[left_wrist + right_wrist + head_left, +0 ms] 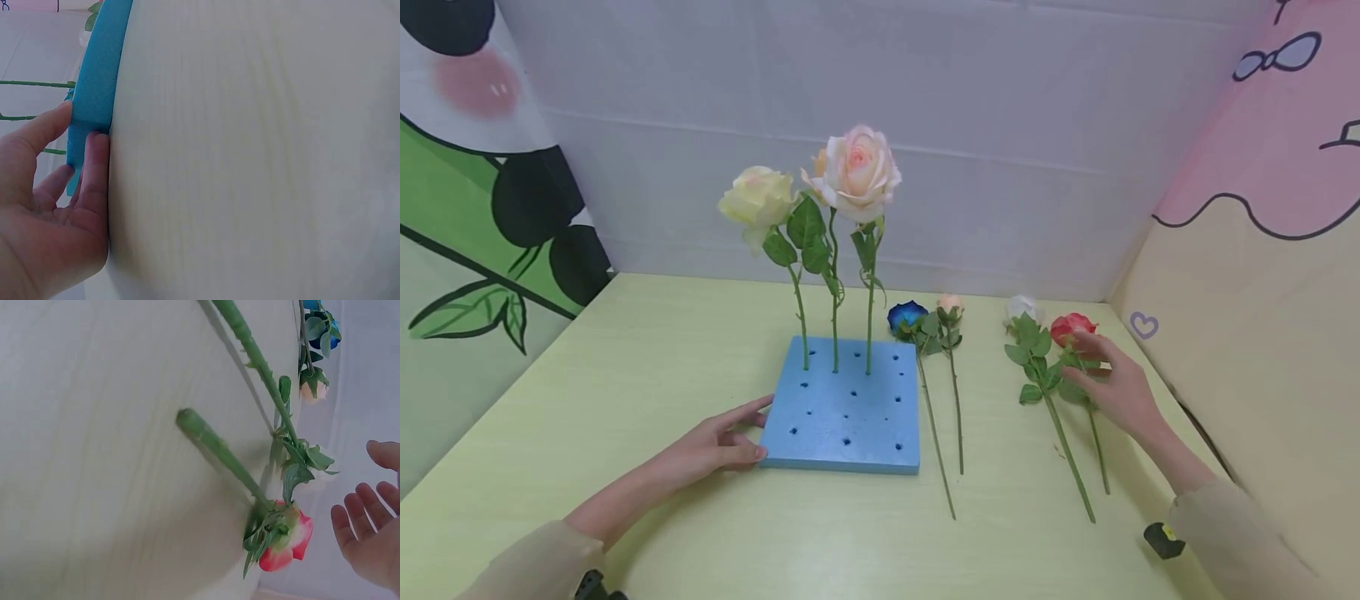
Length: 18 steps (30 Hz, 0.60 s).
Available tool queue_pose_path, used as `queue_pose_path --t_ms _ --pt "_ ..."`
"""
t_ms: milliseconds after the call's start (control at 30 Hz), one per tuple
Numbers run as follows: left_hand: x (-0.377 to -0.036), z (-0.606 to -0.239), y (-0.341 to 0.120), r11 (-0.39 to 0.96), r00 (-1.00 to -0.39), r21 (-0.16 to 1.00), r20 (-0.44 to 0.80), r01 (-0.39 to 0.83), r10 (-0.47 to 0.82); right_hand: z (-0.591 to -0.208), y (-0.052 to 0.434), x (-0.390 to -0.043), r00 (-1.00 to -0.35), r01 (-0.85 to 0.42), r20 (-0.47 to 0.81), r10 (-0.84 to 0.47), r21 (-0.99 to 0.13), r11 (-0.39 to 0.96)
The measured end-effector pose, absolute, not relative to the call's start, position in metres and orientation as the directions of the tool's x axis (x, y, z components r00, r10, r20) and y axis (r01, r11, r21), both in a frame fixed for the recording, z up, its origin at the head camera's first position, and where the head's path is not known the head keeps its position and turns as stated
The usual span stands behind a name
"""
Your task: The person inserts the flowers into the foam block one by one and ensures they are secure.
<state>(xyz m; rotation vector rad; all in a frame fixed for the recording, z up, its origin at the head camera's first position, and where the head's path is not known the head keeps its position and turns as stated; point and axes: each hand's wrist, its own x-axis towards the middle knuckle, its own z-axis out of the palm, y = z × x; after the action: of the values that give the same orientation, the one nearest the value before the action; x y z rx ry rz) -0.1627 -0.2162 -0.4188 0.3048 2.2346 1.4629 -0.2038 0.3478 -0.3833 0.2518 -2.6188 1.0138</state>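
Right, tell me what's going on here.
A person is working at a table. Their left hand rests against the left side of a blue board with holes, where a cream rose, a pale pink rose and a third, mostly hidden rose stand. Their right hand hovers by the red rose, holding nothing. That one lies beside a white rose, while a blue rose and a peach rose lie nearer the board.
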Motion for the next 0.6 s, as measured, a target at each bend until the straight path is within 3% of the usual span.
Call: queue_pose_path --t_ms 600 --pt "-0.164 -0.421 -0.217 0.412 -0.876 0.909 -0.243 -0.056 0.416 -0.391 0.383 -0.195 -0.968 -0.217 0.232 -0.099 -0.567 0.794"
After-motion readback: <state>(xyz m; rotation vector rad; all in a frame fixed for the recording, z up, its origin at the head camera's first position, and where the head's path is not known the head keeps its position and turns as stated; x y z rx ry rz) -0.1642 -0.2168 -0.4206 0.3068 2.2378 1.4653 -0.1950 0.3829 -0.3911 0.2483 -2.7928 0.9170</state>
